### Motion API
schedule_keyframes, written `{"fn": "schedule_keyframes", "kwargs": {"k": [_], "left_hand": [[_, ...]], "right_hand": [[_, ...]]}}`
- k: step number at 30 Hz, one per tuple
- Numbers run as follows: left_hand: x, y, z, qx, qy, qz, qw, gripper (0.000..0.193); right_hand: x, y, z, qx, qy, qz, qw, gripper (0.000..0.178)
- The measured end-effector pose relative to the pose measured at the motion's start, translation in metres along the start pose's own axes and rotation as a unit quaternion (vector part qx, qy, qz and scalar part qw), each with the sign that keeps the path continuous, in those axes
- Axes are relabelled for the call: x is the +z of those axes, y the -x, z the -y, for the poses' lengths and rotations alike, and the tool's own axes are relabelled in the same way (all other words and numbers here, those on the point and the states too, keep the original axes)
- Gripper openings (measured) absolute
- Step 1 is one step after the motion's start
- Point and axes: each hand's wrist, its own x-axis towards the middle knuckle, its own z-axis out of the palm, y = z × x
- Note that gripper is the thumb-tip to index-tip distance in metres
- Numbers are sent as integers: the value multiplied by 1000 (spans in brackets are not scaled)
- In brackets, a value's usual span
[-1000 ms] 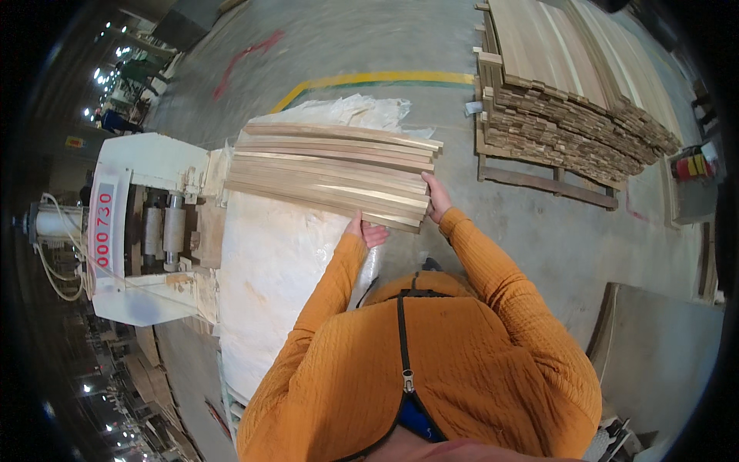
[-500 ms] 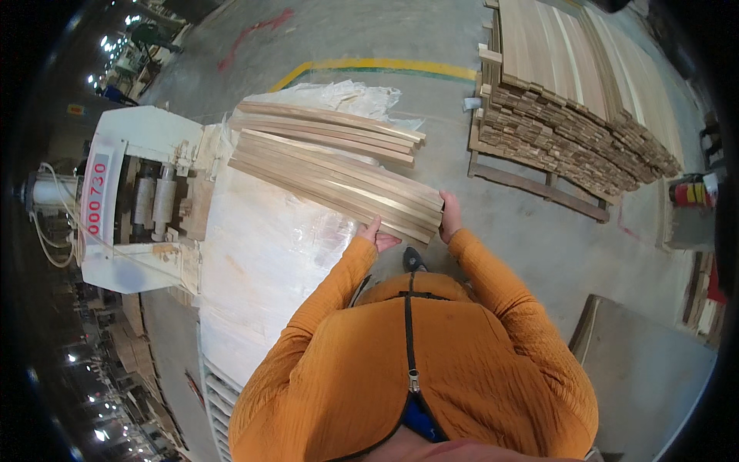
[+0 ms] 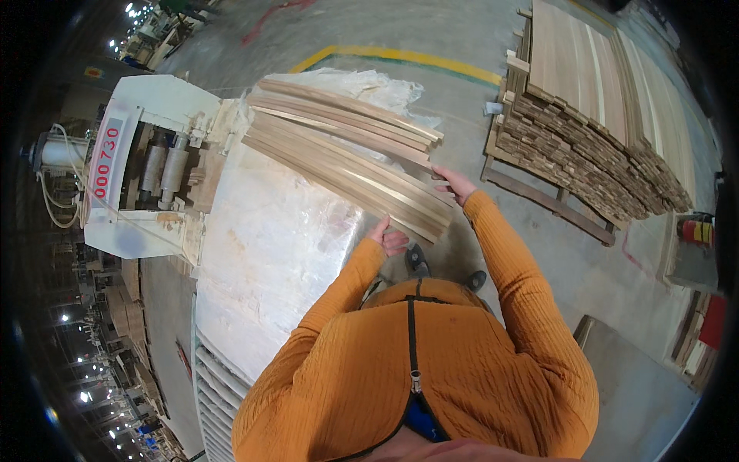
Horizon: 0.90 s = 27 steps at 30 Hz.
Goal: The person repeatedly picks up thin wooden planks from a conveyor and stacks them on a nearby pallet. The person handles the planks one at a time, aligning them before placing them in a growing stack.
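A bundle of long, narrow wood strips [image 3: 346, 171] lies side by side on the white table [image 3: 269, 254], its right ends sticking out past the table edge. My left hand [image 3: 390, 237] is at the near edge of the bundle, thumb up against it and fingers stretched out, open. At the bundle's far right corner, my right hand [image 3: 457, 185] has its fingers apart beside the strip ends. Whether those fingertips touch the wood is hard to see. Behind this bundle lies a second group of strips [image 3: 346, 115], close alongside it.
A machine with metal rollers [image 3: 165, 169] adjoins the table's left end. Crumpled plastic sheeting [image 3: 385, 86] lies at the far side. To the right, a tall stack of wood boards [image 3: 573, 131] rests on a pallet [image 3: 546, 196]. A flat grey panel [image 3: 639, 369] is at lower right.
My right hand has come off the bundle's end face and moved to its far corner, its fingers now apart. My left hand has stayed at the near edge. The view has shifted slightly.
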Motion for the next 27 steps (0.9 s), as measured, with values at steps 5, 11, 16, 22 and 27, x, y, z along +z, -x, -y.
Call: {"fn": "schedule_keyframes", "kwargs": {"k": [5,11,16,22,27], "left_hand": [[5,-1,-8,-28,54,9,998,84],[9,-8,-4,-32,52,10,998,72],[3,-15,-10,-15,77,66,995,51],[1,-18,-7,3,50,50,997,48],[-2,-11,-13,10,110,98,989,65]], "right_hand": [[0,-32,-10,32,-233,-3,972,72],[8,20,-56,-161,141,-84,973,91],[60,75,-29,-182,637,-170,730,105],[87,93,-13,-190,738,-169,625,114],[91,88,-13,-196,724,-145,645,111]]}}
